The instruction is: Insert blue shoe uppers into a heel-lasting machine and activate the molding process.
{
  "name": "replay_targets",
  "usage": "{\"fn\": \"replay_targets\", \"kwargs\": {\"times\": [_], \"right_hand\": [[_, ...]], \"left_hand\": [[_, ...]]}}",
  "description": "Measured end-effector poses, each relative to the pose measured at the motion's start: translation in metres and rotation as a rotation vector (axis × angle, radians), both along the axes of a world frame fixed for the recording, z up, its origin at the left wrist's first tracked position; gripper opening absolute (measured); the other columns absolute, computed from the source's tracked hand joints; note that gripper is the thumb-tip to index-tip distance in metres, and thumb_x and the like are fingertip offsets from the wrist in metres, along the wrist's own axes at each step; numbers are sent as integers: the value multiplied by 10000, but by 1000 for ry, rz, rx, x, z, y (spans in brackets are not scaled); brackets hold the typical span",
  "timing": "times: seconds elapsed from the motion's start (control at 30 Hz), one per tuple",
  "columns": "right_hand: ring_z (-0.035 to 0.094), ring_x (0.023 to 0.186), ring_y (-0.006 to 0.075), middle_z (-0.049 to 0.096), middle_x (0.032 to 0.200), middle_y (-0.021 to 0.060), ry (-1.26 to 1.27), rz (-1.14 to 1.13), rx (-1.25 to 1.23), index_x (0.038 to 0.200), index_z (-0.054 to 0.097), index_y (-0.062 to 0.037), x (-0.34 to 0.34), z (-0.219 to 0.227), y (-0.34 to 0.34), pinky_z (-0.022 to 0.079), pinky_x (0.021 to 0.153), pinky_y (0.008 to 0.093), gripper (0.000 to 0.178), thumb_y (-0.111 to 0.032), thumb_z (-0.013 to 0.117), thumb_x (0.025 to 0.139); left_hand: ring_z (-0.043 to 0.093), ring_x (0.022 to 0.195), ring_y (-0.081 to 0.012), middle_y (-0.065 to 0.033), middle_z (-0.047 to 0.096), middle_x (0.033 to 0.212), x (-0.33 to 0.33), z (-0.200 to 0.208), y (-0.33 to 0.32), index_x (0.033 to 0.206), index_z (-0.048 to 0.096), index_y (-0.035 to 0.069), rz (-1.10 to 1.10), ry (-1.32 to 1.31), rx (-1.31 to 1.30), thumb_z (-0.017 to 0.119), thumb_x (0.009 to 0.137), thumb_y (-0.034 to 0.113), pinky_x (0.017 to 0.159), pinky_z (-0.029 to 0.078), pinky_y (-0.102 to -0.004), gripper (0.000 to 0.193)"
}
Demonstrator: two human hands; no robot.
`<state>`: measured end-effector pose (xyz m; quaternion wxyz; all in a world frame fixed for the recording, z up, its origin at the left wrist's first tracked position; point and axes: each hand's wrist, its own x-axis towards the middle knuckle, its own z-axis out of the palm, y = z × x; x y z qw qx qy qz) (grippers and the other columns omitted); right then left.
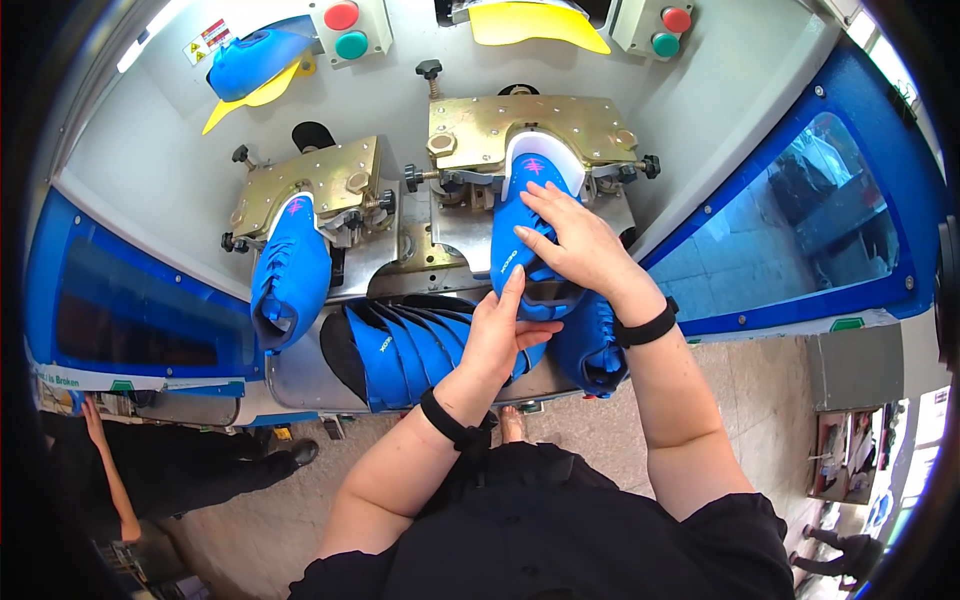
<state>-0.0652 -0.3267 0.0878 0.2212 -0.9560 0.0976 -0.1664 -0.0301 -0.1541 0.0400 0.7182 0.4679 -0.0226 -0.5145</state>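
A blue shoe upper (508,235) with a pink mark sits with its heel end in the brass-coloured clamp of the right machine station (475,125). My right hand (578,240) lies over its right side, fingers stretched out and pressing flat on the blue surface. At the upper's front end my left hand (497,330) pinches the edge, thumb on the near left side and fingers below. Another blue shoe upper (292,270) hangs from the left machine station (345,165), touched by neither hand.
Under my hands, several stacked blue uppers (400,350) lie on a metal shelf, and another blue upper (592,350) sits at its right. Blue-framed window panels (800,220) flank the machine. Control boxes with red and green buttons (350,30) are above. A co-worker's arm (115,480) shows at left.
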Motion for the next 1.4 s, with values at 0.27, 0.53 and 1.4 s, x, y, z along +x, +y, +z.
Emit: {"fn": "replay_targets", "kwargs": {"times": [0.27,0.53,1.4], "right_hand": [[464,1341,320,541,1400,154,-63,0,-47,1329,567,-59,-3,-11,-3,371,1117,421,538,-378,626,900],[433,1366,337,500,1442,160,-57,57,-46,1342,542,-52,-1,-15,-6,345,1129,416,497,-292,625,914],[428,1374,312,442,1481,143,164,684,-266,1448,405,-55,26,-40,268,356,1099,507,844,-203,788,711]], "left_hand": [[726,735,-264,-134,711,976,-9,-8,0,1219,559,28,37,-39,51,560,929,598,580,573,-278,639],[725,728,-260,-135,701,1047,-12,-23,-1,1203,579,18,15,-24,18,573,899,636,560,571,-282,689],[638,1040,-274,-173,654,1119,72,-115,233,1217,543,26,100,-872,115,578,912,150,895,494,-364,331]]}}
